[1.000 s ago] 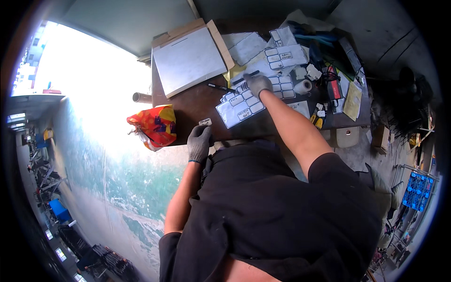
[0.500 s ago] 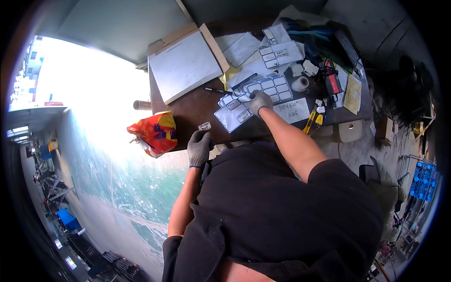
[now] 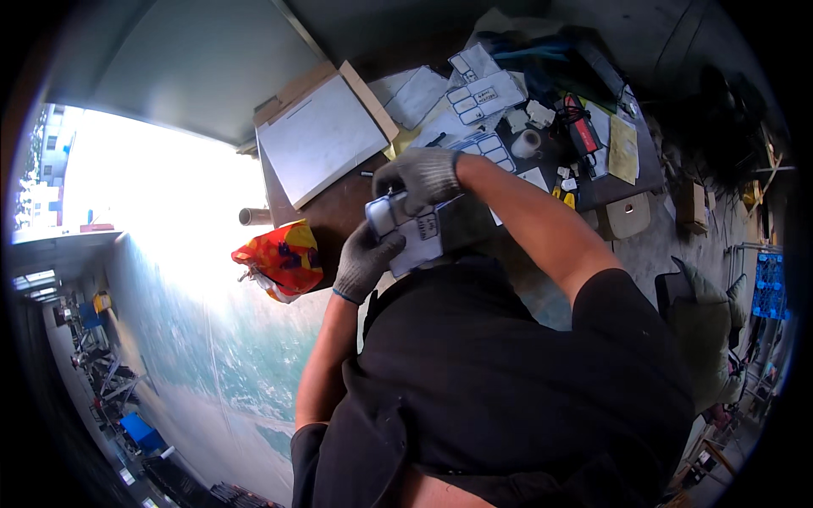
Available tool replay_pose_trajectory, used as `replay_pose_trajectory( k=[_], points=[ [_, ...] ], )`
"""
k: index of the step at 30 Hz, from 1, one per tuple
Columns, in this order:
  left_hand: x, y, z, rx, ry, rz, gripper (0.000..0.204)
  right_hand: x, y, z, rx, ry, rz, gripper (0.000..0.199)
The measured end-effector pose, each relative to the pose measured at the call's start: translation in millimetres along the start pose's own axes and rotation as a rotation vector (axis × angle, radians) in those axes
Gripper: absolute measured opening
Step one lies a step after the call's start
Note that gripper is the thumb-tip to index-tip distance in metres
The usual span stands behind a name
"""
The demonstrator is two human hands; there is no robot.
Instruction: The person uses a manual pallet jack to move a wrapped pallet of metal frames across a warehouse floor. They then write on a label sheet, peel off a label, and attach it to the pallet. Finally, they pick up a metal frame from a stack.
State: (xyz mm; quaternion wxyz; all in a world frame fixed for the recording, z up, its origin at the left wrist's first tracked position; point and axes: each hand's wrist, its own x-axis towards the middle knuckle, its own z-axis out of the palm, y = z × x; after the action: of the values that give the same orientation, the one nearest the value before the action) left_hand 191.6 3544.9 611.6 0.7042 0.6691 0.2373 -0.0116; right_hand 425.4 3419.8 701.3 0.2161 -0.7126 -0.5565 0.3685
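A sheet of blue-bordered white labels (image 3: 421,245) is lifted in front of my body at the table's near edge. My left hand (image 3: 367,259), in a grey knit glove, grips its left side with the thumb across the front. My right hand (image 3: 418,179), gloved the same way, is closed at the sheet's upper edge; its fingertips are partly hidden, and a corner of the sheet curls beside them. Beyond the right wrist, more label sheets (image 3: 489,151) lie on the dark table (image 3: 339,188). A black marker (image 3: 436,140) rests near them.
An open cardboard box with a white panel (image 3: 320,135) occupies the table's far left. A red and yellow plastic bag (image 3: 284,258) sits at the near left edge. To the right are a white roll (image 3: 527,144), a red-black tool (image 3: 583,134) and yellow cutters (image 3: 566,198).
My right hand has brought the label sheet off the table toward my body. My left hand has come up and taken hold of its side. The view has shifted slightly.
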Motion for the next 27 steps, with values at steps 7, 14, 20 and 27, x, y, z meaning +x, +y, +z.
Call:
replay_pose_trajectory(
  k=[7, 14, 20, 27],
  points=[
    [-9.5, 28.4, -9.1, -0.518, 0.219, -0.082, 0.038, -0.3, -20.8, 20.1, 0.330, 0.535, 0.172, 0.050],
    [-26.3, 23.1, -23.6, -0.791, 0.147, -0.105, 0.047, 8.9, 5.1, 73.7, 0.830, 0.480, 0.118, 0.046],
    [-30.5, 14.0, -22.1, -0.769, 0.182, -0.005, 0.048, 8.3, -13.7, 72.7, 0.744, 0.521, 0.140, 0.043],
    [-29.6, 12.5, -26.2, -0.770, 0.295, 0.021, 0.046, -0.6, -35.6, 111.6, 0.123, 0.962, -0.115, 0.031]
  ],
)
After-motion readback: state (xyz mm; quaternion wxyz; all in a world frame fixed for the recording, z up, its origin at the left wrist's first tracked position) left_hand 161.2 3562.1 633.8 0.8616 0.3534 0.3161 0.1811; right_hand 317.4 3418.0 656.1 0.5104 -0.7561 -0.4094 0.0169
